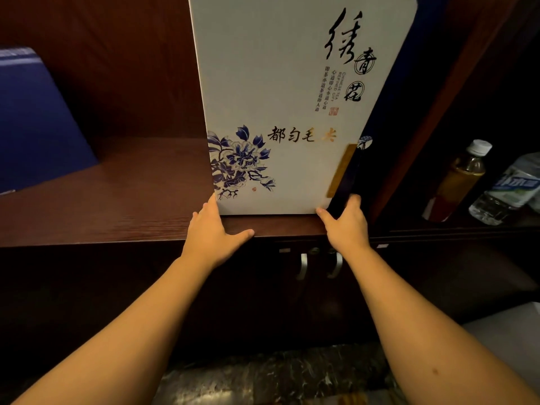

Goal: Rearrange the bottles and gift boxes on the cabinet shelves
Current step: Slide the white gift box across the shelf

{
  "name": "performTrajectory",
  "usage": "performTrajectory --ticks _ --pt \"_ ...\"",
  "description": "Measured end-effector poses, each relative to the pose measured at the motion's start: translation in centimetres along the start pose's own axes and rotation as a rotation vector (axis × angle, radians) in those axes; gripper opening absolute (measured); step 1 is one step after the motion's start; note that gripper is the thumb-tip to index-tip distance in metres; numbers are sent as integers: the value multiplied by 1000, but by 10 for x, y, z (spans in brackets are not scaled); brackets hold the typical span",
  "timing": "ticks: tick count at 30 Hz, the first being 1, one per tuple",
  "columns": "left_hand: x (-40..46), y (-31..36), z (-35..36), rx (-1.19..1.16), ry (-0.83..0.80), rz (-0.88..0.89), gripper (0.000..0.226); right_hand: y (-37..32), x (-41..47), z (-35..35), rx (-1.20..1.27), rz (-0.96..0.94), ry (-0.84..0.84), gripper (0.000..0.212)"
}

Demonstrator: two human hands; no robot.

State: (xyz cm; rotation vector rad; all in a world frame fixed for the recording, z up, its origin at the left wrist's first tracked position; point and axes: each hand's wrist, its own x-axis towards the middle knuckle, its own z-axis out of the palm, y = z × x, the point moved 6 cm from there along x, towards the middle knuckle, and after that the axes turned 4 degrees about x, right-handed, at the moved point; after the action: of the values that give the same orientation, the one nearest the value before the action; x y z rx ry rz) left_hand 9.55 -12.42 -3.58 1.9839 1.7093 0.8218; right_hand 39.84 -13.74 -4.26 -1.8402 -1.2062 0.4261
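A tall white gift box (280,92) with a blue flower print and black calligraphy stands upright on the dark wooden shelf (117,206), near its front edge. Its right side is dark blue. My left hand (211,232) lies at the box's lower left corner, with straight fingers against the left side and the thumb spread along the shelf edge. My right hand (346,222) grips the lower right corner, thumb on the white front and fingers round the dark side. In the compartment to the right stand an amber tea bottle (458,182) and a clear water bottle (508,191).
A dark blue box (38,118) leans at the shelf's left end. A wooden divider (432,112) separates the box from the bottle compartment. Below the shelf are closed cabinet doors with two metal handles (302,266). Marble floor (277,375) lies underneath.
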Motion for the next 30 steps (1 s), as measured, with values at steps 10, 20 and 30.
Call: performTrajectory --ticks 10,20,30 --pt "-9 -7 -2 -41 -41 8 109 -3 -16 -6 -32 23 -49 70" --pt "-17 -33 -52 137 -275 29 61 -39 -52 -15 -364 148 56 59" --pt "-46 -118 -246 474 16 -85 31 -221 -122 79 -240 -413 -181 17"
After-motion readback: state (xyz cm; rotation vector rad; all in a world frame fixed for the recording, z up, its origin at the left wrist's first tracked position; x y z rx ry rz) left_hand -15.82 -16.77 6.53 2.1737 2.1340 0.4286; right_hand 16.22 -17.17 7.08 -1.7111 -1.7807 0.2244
